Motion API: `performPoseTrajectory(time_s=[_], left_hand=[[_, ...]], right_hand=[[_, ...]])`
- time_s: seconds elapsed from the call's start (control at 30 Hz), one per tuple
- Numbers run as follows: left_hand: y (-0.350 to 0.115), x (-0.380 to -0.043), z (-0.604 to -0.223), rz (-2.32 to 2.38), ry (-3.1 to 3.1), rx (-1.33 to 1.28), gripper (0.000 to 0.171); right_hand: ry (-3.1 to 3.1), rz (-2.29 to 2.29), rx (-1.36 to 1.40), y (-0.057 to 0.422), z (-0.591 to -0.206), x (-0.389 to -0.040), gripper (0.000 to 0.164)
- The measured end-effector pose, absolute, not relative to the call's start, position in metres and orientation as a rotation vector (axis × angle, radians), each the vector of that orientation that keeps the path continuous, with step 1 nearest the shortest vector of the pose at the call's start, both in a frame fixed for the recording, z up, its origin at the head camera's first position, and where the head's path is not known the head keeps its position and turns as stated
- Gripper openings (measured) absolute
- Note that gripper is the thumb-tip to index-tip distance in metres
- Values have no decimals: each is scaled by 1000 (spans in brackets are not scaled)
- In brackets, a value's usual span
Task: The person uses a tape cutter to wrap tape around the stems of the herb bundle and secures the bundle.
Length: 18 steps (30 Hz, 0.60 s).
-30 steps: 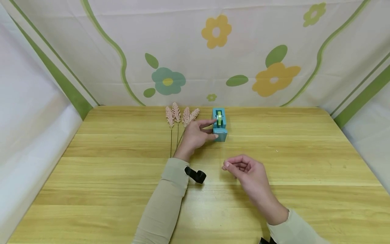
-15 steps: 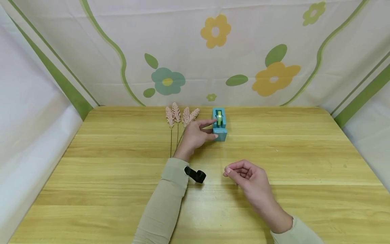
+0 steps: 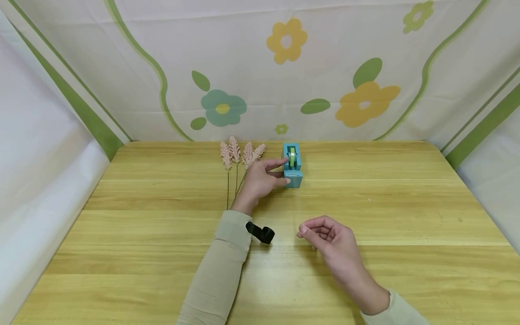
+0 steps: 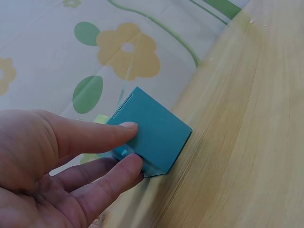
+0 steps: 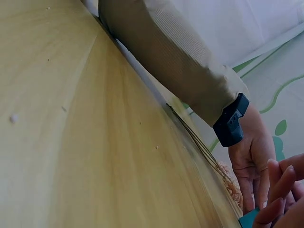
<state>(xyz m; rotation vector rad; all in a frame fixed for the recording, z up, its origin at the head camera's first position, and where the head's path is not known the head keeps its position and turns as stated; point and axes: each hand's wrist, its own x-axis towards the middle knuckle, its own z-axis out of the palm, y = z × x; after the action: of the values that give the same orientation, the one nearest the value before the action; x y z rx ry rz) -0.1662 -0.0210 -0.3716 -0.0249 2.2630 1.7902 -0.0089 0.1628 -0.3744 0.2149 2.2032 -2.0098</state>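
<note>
A small teal tape dispenser [image 3: 295, 181] stands toward the back of the wooden table, a yellow-green roll [image 3: 292, 156] in its slot. My left hand [image 3: 262, 179] grips it from the left side; in the left wrist view the thumb [image 4: 127, 126] lies on its front face, with fingertips below. From the toothed edge runs a thin strip of clear tape [image 4: 124, 85]. Nearer to me, my right hand [image 3: 335, 239] pinches the tape's end between thumb and index finger, the other fingers curled in. The strip is barely visible between dispenser and right hand in the head view.
Several pink artificial flowers [image 3: 234, 151] on thin stems lie left of the dispenser, partly behind my left wrist. A tiny white scrap [image 3: 369, 199] is on the table [image 3: 406, 271] to the right. A flower-printed cloth [image 3: 260, 67] hangs along the back edge.
My right hand has drawn back a little toward me, away from the dispenser, and barely moves in the last half second. The left hand and dispenser stay in place.
</note>
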Motion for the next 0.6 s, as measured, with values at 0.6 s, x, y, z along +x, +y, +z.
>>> performPoseTrajectory(time_s=[0.6], left_hand=[[-21, -165, -371, 1767, 2279, -27, 57]], right_hand=[[2211, -2008, 218, 162, -370, 0, 20]])
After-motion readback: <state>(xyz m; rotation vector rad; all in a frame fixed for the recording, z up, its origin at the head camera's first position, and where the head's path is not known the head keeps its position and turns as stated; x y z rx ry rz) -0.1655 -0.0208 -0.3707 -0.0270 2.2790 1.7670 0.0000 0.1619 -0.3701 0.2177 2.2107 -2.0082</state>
